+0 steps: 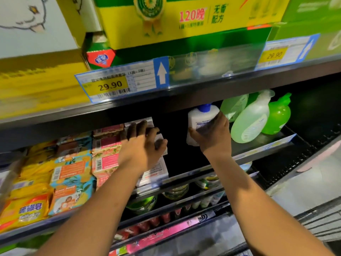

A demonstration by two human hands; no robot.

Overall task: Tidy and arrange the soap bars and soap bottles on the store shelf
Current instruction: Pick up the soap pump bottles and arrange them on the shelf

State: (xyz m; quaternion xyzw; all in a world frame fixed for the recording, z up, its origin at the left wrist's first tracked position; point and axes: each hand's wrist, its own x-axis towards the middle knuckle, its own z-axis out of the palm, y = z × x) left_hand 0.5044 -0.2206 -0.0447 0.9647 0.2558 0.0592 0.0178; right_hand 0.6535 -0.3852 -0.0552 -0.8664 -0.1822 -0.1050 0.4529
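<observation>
My right hand [214, 134] grips a white soap bottle with a blue pump top [200, 115], held upright in the dark gap of the middle shelf. My left hand [144, 143] rests on a stack of white soap bar boxes [156, 169], its fingers curled over the top box. Left of that stack stand pink soap bar boxes [106, 154], orange and teal soap bar boxes [72, 174] and yellow soap packs [30, 206]. To the right of the white bottle lean a pale green bottle [249, 121], another pale green one [234, 106] behind it, and a bright green bottle [278, 115].
The dark shelf edge [193, 95] overhead carries price tags [110, 85] reading 29.90, with yellow and green cartons [184, 21] above. Lower shelves [175, 196] hold jars and red items. Right of the bottles the shelf floor [304, 145] is bare black mesh.
</observation>
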